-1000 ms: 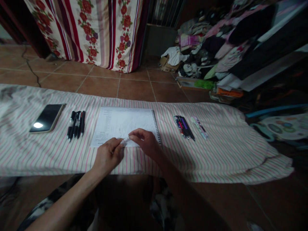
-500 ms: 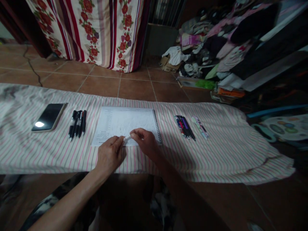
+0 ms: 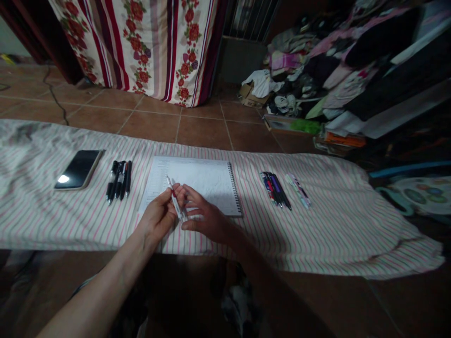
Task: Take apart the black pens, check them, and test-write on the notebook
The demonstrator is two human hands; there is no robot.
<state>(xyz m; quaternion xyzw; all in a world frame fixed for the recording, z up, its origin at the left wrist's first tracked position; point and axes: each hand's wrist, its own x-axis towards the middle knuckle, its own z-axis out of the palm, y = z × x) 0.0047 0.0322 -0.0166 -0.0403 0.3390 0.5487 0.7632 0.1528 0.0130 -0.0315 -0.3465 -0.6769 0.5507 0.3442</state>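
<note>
A white pen (image 3: 176, 205) with a red band lies across the fingers of my left hand (image 3: 158, 213), its upper end pointing away over the notebook page. My left thumb and fingers hold it. Close on its right, my right hand (image 3: 204, 213) has its fingers spread, with the fingertips near the pen's lower end; whether they touch it is hard to tell. Below both hands lies an open spiral notebook (image 3: 207, 176), its pale page covered in faint marks and its coil along the right edge.
Several black pens (image 3: 119, 180) lie left of the notebook, beside a dark phone (image 3: 79, 169). To the right are several dark pens (image 3: 276, 190) and a few pastel pens (image 3: 299, 190). A striped cloth (image 3: 334, 211) covers the surface. Piled clothes (image 3: 310, 70) stand beyond.
The pen has turned from lying low between both hands to slanting upright in my left hand. My right hand has opened from a pinch. The view has shifted slightly.
</note>
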